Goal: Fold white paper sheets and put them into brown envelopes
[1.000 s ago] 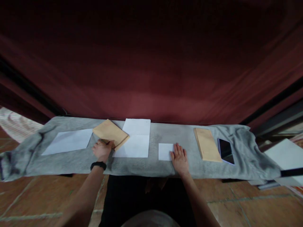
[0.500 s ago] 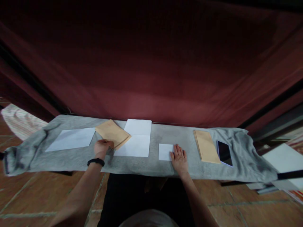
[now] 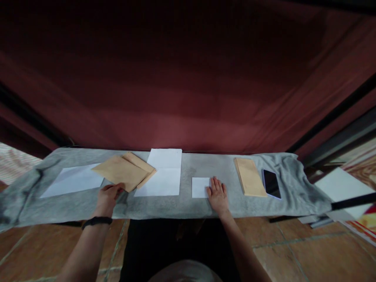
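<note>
My left hand point(image 3: 107, 198), with a black band on the wrist, pinches the near corner of a tan envelope point(image 3: 119, 171). That envelope lies partly over a second tan envelope point(image 3: 141, 164) and a large white sheet point(image 3: 161, 172). My right hand point(image 3: 217, 193) lies flat with fingers spread on the grey cloth point(image 3: 182, 203), its fingertips on the edge of a small folded white paper point(image 3: 200, 187). Another white sheet point(image 3: 73, 180) lies to the left of my left hand.
A stack of tan envelopes point(image 3: 249, 176) and a dark phone point(image 3: 271, 183) lie on the cloth at the right. A dark red curtain point(image 3: 188, 86) hangs right behind the cloth. White boards point(image 3: 340, 187) rest on the tiled floor at far right.
My left hand has slid one tan envelope leftward off the other, so the two are now fanned apart. My right hand has stayed flat by the small paper. The camera shifted slightly.
</note>
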The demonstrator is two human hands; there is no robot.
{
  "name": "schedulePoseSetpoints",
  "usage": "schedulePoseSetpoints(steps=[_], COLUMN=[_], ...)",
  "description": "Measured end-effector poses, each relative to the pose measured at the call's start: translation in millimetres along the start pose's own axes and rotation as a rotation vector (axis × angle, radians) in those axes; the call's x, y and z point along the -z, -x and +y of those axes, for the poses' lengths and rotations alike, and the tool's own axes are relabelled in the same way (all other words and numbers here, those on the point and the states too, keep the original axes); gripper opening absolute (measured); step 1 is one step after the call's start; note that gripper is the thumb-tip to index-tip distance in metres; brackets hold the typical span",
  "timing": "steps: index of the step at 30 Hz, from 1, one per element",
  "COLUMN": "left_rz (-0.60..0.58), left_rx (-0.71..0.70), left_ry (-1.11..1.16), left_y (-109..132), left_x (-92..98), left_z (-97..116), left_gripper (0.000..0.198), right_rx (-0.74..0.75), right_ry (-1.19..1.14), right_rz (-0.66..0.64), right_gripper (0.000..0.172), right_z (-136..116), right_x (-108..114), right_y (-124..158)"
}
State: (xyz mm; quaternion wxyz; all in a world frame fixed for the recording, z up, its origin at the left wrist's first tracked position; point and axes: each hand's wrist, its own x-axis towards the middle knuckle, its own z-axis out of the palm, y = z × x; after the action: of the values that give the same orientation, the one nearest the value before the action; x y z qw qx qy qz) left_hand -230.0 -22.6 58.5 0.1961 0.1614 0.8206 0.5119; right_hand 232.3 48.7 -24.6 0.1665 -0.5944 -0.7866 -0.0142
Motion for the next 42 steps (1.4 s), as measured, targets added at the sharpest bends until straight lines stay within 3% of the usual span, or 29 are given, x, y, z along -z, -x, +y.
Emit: schedulePoseSetpoints(steps=[4, 7, 13, 17, 20, 24, 27, 32, 36, 39, 42], left_rz=[-0.140, -0.229, -0.489, -0.673, -0.743, -0.763, -0.774, -0.822, -0.904, -0.927, -0.974], left_rx=[0.186, 0.241, 0.322, 0.365, 0.339, 0.320, 0.326, 0.513, 0.689, 0.704, 0.667], left_ry=[0.169, 0.270, 0.450, 0.545, 0.535, 0.514, 0.522, 0.654, 0.765, 0.750, 0.607], left_y=[16, 43, 152, 223, 252, 262, 262, 260, 260, 264, 273], left_x=[6.4, -2.3, -57.5, -89.4, -101.5, -106.3, -106.2, -103.7, -100.4, -100.2, -99.6], left_z=[8, 8, -4, -7, -5, -5, -6, -9, -9, -10, -17], left_gripper=[0.024, 0.020, 0.025, 0.027, 0.027, 0.028, 0.027, 0.030, 0.027, 0.031, 0.029], right_rx=[0.002, 0.001, 0.008, -0.068, -0.197, -0.342, -0.475, -0.520, -0.496, -0.493, -0.432], right_ry=[-0.011, -0.026, -0.127, -0.487, -0.954, -1.358, -1.505, -1.580, -1.649, -1.630, -1.545], right_rz=[0.006, 0.009, 0.030, 0.051, -0.063, -0.256, -0.286, -0.307, -0.419, -0.454, -0.395], right_gripper=[0.056, 0.056, 0.055, 0.057, 0.058, 0.060, 0.062, 0.053, 0.044, 0.044, 0.042], right_z=[0, 1, 3, -5, -19, -37, -44, -44, -40, -36, -35], right_x=[-1, -2, 5, 20, 34, 49, 54, 62, 71, 73, 68], right_y=[1, 2, 0, 8, 21, 34, 35, 35, 39, 40, 37])
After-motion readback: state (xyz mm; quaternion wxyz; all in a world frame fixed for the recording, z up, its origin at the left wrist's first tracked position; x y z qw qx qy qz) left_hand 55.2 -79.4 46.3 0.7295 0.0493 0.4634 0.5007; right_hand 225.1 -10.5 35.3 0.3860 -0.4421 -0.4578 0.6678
